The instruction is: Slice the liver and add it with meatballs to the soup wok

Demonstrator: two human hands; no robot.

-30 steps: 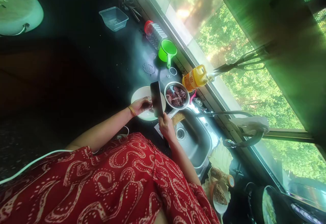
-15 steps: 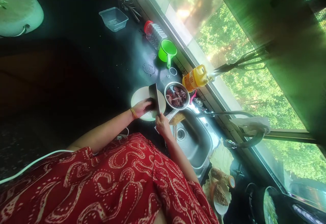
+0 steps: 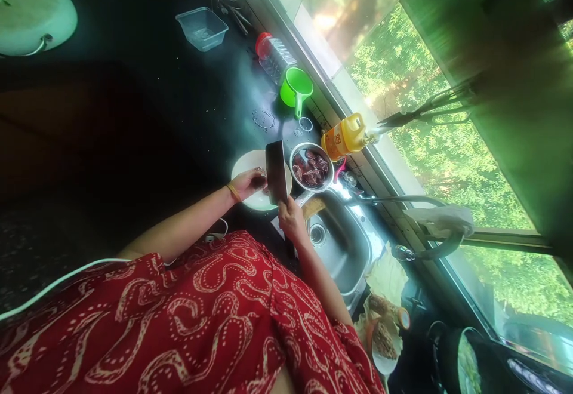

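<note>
Dark cleaver [image 3: 276, 171] raised again, left hand [image 3: 249, 182] steadying meat

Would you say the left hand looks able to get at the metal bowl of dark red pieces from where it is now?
Probably not directly: the left hand rests on the white plate, and the cleaver, gripped by the right hand, stands between it and the metal bowl.

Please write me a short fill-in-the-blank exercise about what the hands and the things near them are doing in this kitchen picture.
1. The right hand grips the handle of a broad ____.
2. The left hand rests on a white ____.
3. The steel bowl beside the cleaver blade holds dark red ____.
4. The cup near the window is ____ in colour.

Missing words: cleaver; plate; meat; green
</note>
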